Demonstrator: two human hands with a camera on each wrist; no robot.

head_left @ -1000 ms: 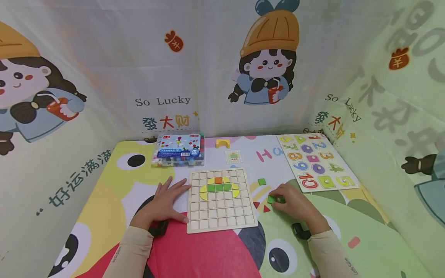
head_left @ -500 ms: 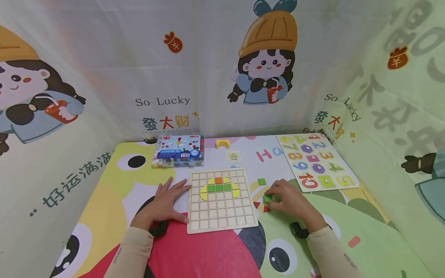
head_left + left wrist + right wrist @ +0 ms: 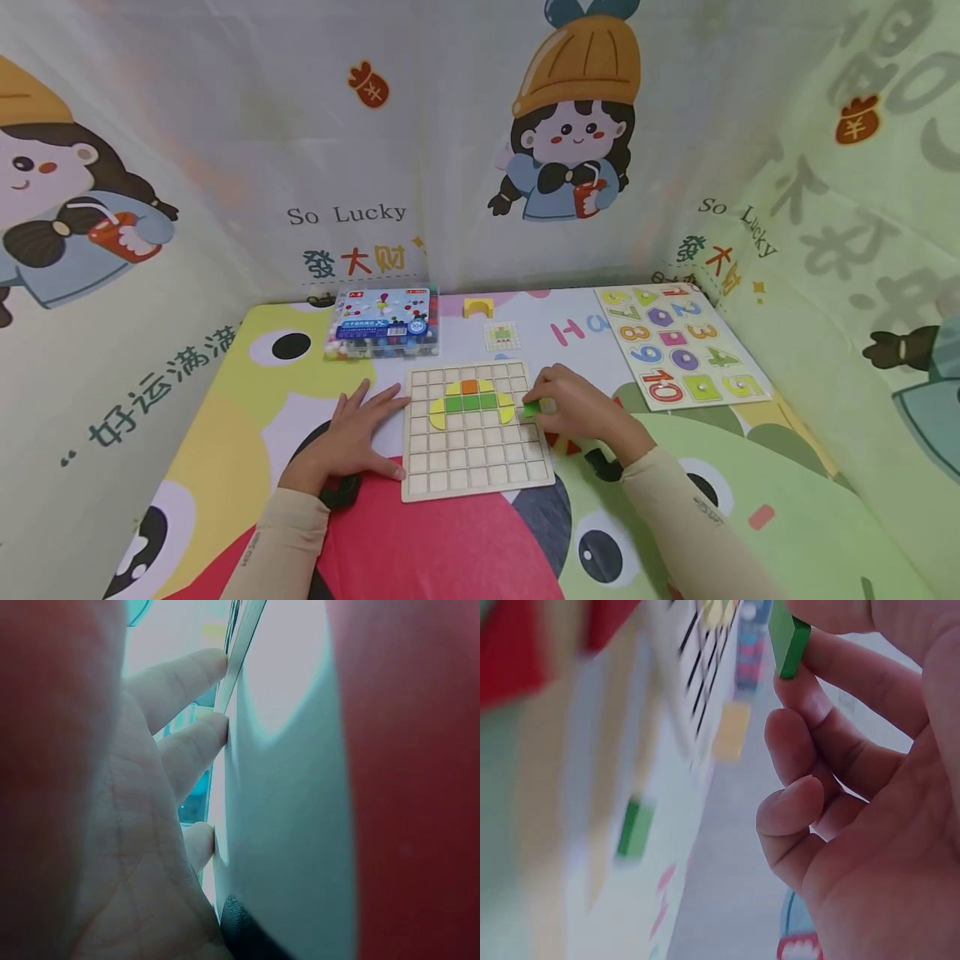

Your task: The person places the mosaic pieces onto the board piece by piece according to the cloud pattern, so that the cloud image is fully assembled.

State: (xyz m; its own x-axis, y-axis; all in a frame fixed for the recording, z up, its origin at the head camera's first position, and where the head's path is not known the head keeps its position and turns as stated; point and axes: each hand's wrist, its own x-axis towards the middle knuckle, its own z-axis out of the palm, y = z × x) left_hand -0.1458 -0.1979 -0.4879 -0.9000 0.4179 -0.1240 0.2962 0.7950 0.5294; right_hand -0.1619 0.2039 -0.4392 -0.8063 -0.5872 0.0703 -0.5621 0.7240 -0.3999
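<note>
A wooden grid board (image 3: 465,460) lies in the middle of the table. On it sit an orange square tile (image 3: 469,387), a row of green square tiles (image 3: 471,402) and yellow curved tiles (image 3: 438,415) around them. My left hand (image 3: 347,435) rests spread at the board's left side, its fingertips and thumb at the edge. Over the board's right edge, my right hand (image 3: 576,407) pinches a green square tile (image 3: 789,641) between thumb and fingers. Another green tile (image 3: 635,827) lies on the table, hidden from the head view. Red triangle tiles (image 3: 562,444) are partly covered by the right hand.
Behind the board stand a clear plastic box (image 3: 384,322) of small coloured parts, a yellow arch block (image 3: 478,307) and a small pattern card (image 3: 502,337). A number and shape puzzle board (image 3: 667,360) lies at the back right. Printed cloth walls surround the table.
My right hand has picked up the green tile and carried it left and away from me, from the table to the board's right edge. The left hand stays in place.
</note>
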